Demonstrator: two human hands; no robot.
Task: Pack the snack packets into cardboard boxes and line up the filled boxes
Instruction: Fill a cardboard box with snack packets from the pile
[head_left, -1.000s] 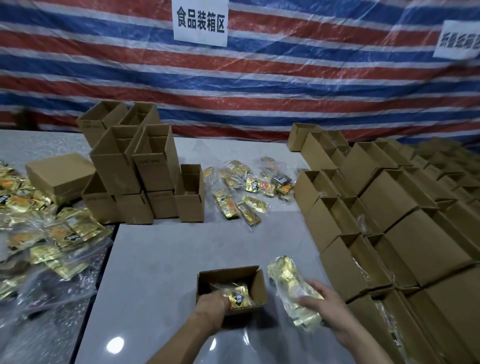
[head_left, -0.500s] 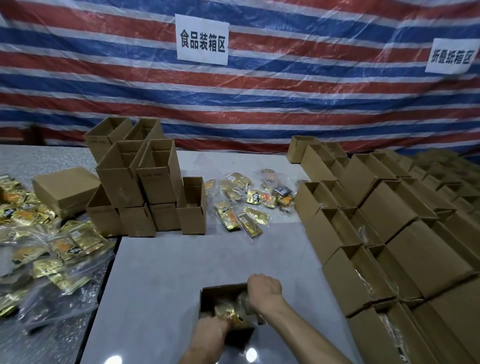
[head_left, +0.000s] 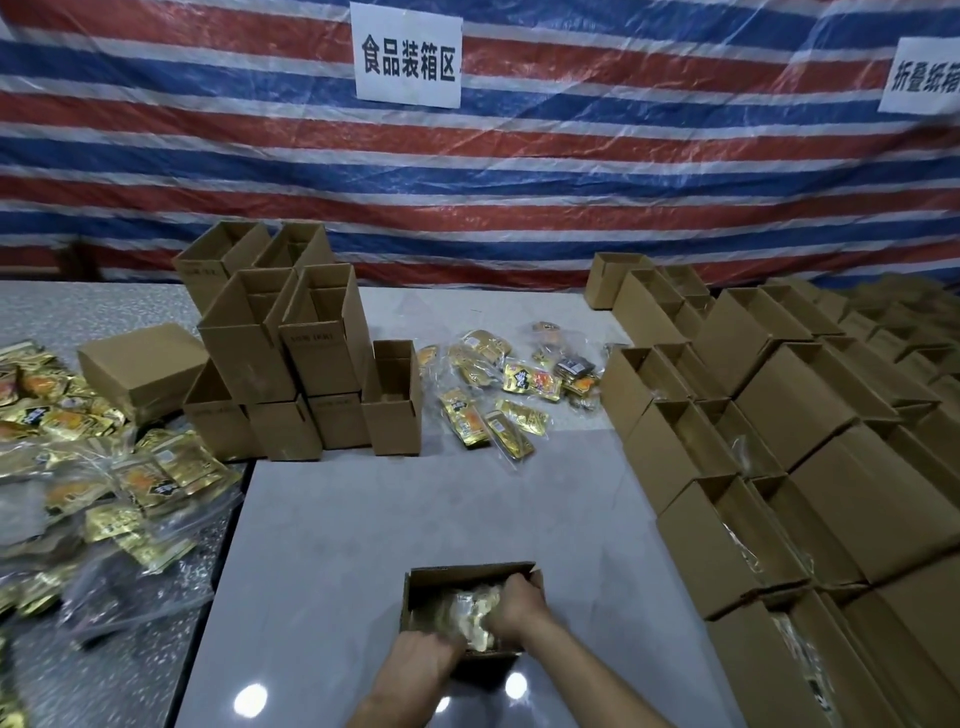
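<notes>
- The cardboard box (head_left: 464, 576) is sitting open on the desk (head_left: 389, 519), snack packets (head_left: 470, 616) lying inside.
- The right hand (head_left: 515, 605) is reaching in, fingers curling over the packets.
- The left hand (head_left: 422, 664) is resting at its near wall; grip too blurred to tell.

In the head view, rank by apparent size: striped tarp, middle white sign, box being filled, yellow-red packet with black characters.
Largest: the striped tarp.
Then the middle white sign and the box being filled, alike; the box is nearer.
Smallest: the yellow-red packet.
</notes>
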